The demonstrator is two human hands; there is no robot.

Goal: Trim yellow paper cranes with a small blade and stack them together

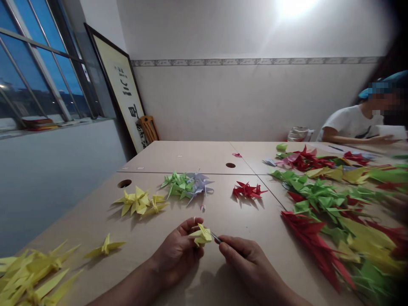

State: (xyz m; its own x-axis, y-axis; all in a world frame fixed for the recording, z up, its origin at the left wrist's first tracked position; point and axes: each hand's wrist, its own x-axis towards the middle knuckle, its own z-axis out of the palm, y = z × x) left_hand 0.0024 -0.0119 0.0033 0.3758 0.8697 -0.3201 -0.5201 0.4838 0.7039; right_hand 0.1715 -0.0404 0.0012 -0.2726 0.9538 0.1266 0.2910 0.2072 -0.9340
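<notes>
My left hand (180, 246) is closed around a folded yellow paper crane (204, 236), pinched by its body near the middle front of the table. My right hand (244, 257) grips a slim grey metal tool (216, 238) between thumb and forefinger. The tool's tip meets or nearly meets the crane's right side; its exact kind is too small to make out. Past my hands lie a group of yellow cranes (135, 201), green cranes (179, 185), pale purple cranes (199, 185) and red cranes (248, 190). One single yellow crane (106, 246) sits left of my left arm.
A large yellow heap (28, 276) of folded paper fills the near left corner. Green, red and yellow paper cranes (321, 197) cover the table's right side. A person (347, 123) sits at the far right, holding something white. Two round holes (230, 165) pierce the tabletop (191, 155).
</notes>
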